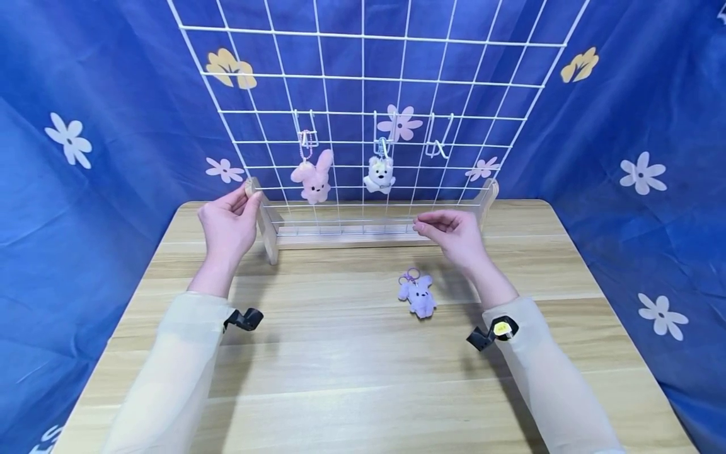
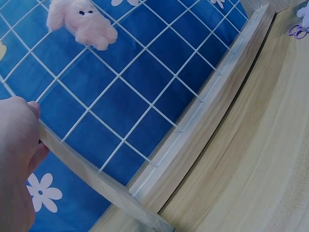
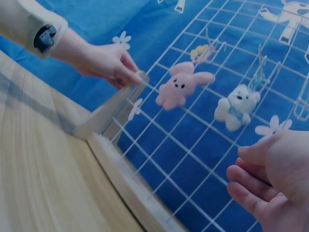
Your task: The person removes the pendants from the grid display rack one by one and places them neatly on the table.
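My left hand [image 1: 229,226] pinches the top of the left wooden upright [image 1: 266,227] of a stand that carries a white wire grid [image 2: 119,75]. Low in front of the grid, toward its right side, is my right hand [image 1: 454,236], its fingers loosely bent around nothing; whether they touch a wire I cannot tell. A pink plush rabbit keychain [image 1: 315,181] hangs from a left hook. To its right a white plush bear keychain [image 3: 237,107] hangs from another. Below my right hand, a purple plush rabbit keychain [image 1: 420,299] lies on the table with its ring toward the stand.
A third white hook [image 1: 437,149] on the grid's right side holds nothing. The stand's wooden base bar [image 1: 351,239] runs along the back of the wood-grain table [image 1: 340,378]. Blue flowered cloth [image 1: 62,208] surrounds the table at the back and sides.
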The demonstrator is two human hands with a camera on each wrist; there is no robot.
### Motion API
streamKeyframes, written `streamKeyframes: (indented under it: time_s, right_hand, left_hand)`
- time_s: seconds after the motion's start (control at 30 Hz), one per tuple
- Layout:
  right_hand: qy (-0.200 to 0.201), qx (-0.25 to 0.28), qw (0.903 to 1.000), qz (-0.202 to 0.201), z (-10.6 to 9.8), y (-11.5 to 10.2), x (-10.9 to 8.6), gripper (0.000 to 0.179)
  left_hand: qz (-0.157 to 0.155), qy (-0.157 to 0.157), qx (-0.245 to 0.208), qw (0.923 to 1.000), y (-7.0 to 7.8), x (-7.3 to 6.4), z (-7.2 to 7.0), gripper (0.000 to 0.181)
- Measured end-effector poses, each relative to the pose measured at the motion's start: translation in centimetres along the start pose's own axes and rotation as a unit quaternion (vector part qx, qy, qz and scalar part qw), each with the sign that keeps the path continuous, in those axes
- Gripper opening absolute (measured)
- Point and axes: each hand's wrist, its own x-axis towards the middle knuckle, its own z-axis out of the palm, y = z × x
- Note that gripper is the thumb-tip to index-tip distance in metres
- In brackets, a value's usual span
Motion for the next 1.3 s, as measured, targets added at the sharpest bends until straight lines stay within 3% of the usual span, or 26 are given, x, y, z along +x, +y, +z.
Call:
streamKeyframes:
  time_s: [0.17,0.9,1.3]
  right_hand:
    - [0.002,0.003,0.9996,-0.028,0.3,-1.1,0.5,0.018]
    - [0.030,0.056,0.9943,-0.086,3.0,-4.4,3.3,0.018]
    - [0.057,0.061,0.9916,-0.098,4.7,-5.4,4.5,0.020]
  left_hand:
    - [0.007,-0.005,0.008,0.9999,0.0,0.0,0.0,0.037]
    - [-0.001,-0.008,0.013,0.9999,0.1,0.2,-0.2,0.039]
    - [-0.007,-0.014,0.008,0.9999,0.2,0.0,-0.3,0.039]
